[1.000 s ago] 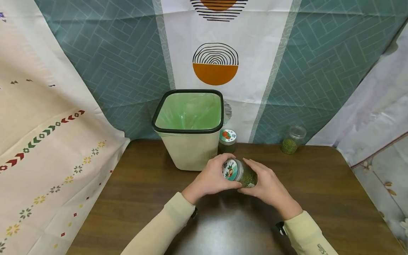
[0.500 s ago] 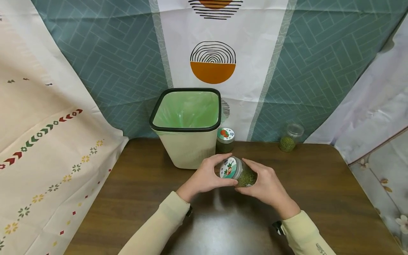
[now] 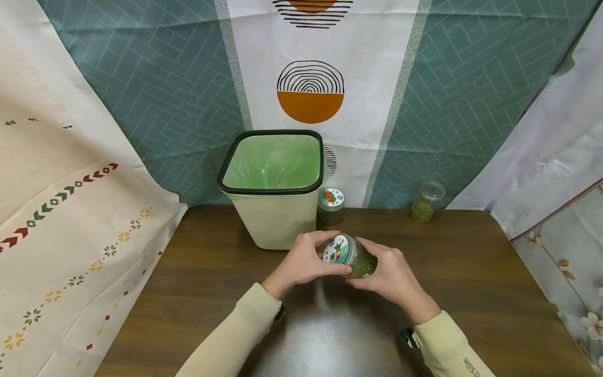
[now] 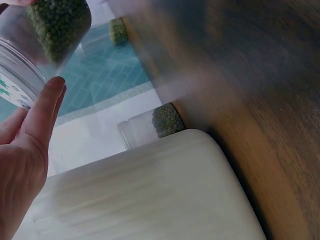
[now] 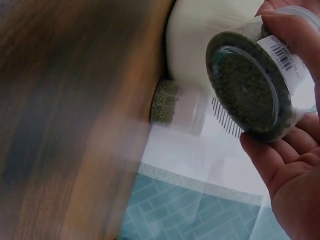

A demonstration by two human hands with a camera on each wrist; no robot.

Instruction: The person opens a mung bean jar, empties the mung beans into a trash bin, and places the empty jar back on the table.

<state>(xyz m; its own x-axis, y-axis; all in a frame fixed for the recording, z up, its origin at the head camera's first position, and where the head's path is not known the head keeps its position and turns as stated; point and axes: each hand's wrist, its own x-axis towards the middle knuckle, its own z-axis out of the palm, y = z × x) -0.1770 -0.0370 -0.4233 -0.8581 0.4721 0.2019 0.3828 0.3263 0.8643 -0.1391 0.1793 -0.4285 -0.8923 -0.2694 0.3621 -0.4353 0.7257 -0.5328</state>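
Observation:
A clear jar of green beans [image 3: 364, 262] with a white and teal lid is held tilted between both hands, lid toward the left. The left hand [image 3: 306, 262] curls its fingers and thumb round the lid end. Round the base end, the right hand [image 3: 393, 275] grips with thumb and fingers. In the right wrist view the jar's round bottom [image 5: 245, 92] and a barcode label [image 5: 282, 57] show. The left wrist view has the left hand [image 4: 30, 155] against the lid side of the jar [image 4: 57, 30].
A pale bin [image 3: 282, 225] with a black rim and green liner stands at the table's back. Beside its right side is a lidded jar [image 3: 331, 207] with a tomato picture. Farther right, an unlidded-looking jar [image 3: 422, 209] of green beans stands by the curtain.
Both hands keep hold of the jar, which has tilted slightly so that its lid faces a little more upward. The whole head view has shifted slightly.

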